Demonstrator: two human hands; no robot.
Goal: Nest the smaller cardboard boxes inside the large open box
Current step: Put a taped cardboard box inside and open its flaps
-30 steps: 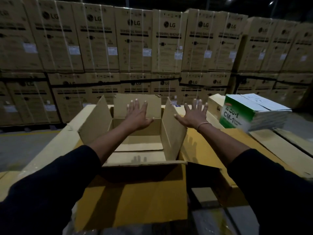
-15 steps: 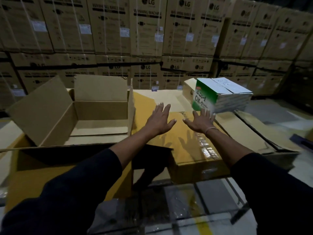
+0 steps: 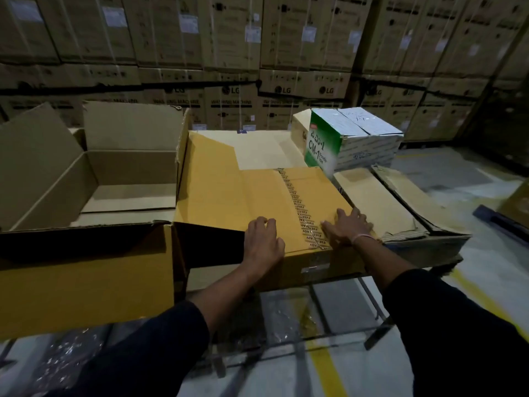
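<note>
A large open cardboard box [image 3: 131, 167] stands at the left, flaps up, with only its bare floor showing inside. Right beside it sits a smaller closed yellow-brown box [image 3: 257, 196] with printed tape along its top seam. My left hand [image 3: 263, 242] lies on that box's top at the near edge, fingers curled. My right hand [image 3: 346, 227] grips its near right corner, just right of the tape. A green-and-white box [image 3: 352, 141] sits behind it at the back right, with a plain small box [image 3: 299, 133] at its left side.
Flattened, torn cardboard sheets [image 3: 395, 202] lie to the right of the taped box. A wall of stacked washing-machine cartons [image 3: 229, 38] closes off the back. Below the near edge are plastic wrap and a yellow floor line [image 3: 323, 368].
Both hands have left the open box, swung right and come down onto the taped box's near edge. My view has turned right and dipped.
</note>
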